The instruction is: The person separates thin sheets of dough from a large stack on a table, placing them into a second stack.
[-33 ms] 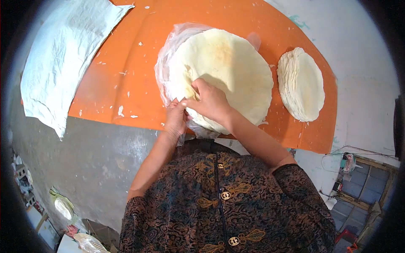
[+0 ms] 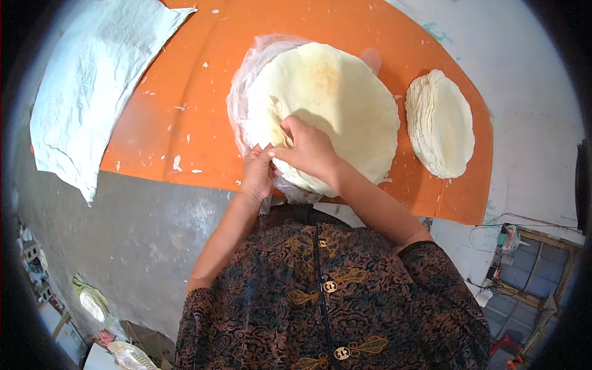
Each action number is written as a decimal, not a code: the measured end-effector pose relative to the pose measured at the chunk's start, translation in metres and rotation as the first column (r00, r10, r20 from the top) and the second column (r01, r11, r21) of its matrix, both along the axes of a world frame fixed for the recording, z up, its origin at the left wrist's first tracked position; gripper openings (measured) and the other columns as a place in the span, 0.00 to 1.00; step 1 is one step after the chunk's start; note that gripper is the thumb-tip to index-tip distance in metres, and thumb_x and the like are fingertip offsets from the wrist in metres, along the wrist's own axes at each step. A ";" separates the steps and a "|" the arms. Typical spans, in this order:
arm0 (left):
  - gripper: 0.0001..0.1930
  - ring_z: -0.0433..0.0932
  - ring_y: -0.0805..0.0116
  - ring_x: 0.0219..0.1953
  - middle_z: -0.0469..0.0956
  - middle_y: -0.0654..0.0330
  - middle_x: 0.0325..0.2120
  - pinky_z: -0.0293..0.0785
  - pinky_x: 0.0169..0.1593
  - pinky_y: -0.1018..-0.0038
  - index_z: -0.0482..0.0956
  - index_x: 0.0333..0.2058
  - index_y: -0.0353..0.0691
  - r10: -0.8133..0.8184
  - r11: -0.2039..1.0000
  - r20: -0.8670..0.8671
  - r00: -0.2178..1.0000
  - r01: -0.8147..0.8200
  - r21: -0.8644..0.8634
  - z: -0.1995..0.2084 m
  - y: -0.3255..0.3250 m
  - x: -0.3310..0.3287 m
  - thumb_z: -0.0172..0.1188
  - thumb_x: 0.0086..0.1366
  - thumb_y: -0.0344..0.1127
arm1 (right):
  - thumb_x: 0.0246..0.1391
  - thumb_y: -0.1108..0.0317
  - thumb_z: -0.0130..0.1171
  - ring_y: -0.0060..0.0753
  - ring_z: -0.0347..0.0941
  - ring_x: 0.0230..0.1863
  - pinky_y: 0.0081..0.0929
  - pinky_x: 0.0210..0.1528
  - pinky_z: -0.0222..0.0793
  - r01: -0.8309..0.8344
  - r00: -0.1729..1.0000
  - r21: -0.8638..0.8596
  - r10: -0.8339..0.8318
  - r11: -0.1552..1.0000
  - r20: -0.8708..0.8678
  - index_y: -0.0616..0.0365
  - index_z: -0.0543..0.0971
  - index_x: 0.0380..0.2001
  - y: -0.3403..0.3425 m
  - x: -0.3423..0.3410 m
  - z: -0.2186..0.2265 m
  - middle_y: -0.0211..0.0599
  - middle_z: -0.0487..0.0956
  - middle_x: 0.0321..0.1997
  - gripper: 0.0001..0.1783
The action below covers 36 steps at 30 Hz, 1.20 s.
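Hardly anything has been moved: mid-frame, bread (image 2: 351,117), spread up and rightward, is pinched at its lower-left edge by the right hand (image 2: 310,150) (left hand (image 2: 257,174) touching, grip unclear).

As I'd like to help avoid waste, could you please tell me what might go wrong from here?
The top flatbread looks thin and might tear at its puckered left edge, where the right hand and left hand meet. The large flatbread stack lies close to the orange tabletop's near edge, so a hard tug could shift it over. The clear plastic bunched at its left might snag.
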<state>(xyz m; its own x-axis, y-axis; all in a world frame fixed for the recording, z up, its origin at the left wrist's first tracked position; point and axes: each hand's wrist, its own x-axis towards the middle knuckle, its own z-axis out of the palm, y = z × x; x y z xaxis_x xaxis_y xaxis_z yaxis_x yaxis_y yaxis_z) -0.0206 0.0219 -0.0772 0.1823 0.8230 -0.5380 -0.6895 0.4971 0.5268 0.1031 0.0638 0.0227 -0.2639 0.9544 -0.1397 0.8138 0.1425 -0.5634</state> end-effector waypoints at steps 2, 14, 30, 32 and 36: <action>0.07 0.71 0.82 0.18 0.78 0.71 0.24 0.67 0.19 0.84 0.77 0.37 0.46 0.004 1.000 0.023 1.000 -0.004 -0.001 -0.001 0.000 0.000 0.58 0.63 0.40 | 0.44 0.57 0.64 0.43 0.75 0.36 0.35 0.40 0.70 -0.021 0.991 -0.146 0.001 0.989 -0.132 0.60 0.71 0.43 0.002 0.006 0.000 0.45 0.77 0.34 0.25; 0.14 0.77 0.73 0.34 0.78 0.63 0.35 0.76 0.34 0.75 0.73 0.44 0.40 0.005 1.000 0.061 0.998 -0.005 -0.011 0.014 0.002 0.003 0.60 0.62 0.38 | 0.48 0.68 0.52 0.48 0.76 0.37 0.38 0.41 0.69 0.075 0.979 -0.204 -0.110 0.976 -0.169 0.64 0.71 0.44 0.004 0.011 -0.008 0.53 0.77 0.35 0.18; 0.22 0.78 0.61 0.39 0.78 0.52 0.39 0.76 0.42 0.66 0.72 0.46 0.31 0.105 0.976 -0.230 0.967 -0.145 -0.161 0.048 0.019 0.028 0.65 0.58 0.39 | 0.56 0.68 0.53 0.21 0.69 0.28 0.26 0.31 0.66 0.044 0.617 -0.566 -0.469 0.823 -0.633 0.66 0.75 0.37 0.019 0.047 -0.023 0.34 0.74 0.26 0.11; 0.24 0.77 0.61 0.39 0.77 0.51 0.39 0.75 0.42 0.66 0.72 0.45 0.28 0.102 0.972 -0.249 0.963 -0.150 -0.181 0.051 0.020 0.026 0.67 0.56 0.40 | 0.55 0.68 0.53 0.19 0.67 0.28 0.26 0.30 0.66 -0.006 0.701 -0.449 -0.316 0.894 -0.639 0.66 0.74 0.35 0.016 0.045 -0.023 0.32 0.74 0.27 0.10; 0.27 0.76 0.61 0.38 0.77 0.49 0.38 0.74 0.41 0.66 0.74 0.42 0.25 0.107 0.970 -0.297 0.949 -0.166 -0.179 0.041 0.021 0.027 0.70 0.53 0.44 | 0.55 0.67 0.52 0.21 0.65 0.24 0.27 0.28 0.65 0.113 0.755 -0.421 -0.353 0.900 -0.552 0.67 0.74 0.30 0.016 0.035 -0.017 0.33 0.73 0.23 0.11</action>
<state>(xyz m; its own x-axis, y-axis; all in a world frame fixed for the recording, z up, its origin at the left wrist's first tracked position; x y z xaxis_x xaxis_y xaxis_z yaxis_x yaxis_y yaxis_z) 0.0064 0.0434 -0.0360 -0.1078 0.6996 -0.7064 -0.5953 0.5237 0.6095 0.1386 0.0800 0.0053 -0.1815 0.9164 -0.3566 0.2666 -0.3032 -0.9149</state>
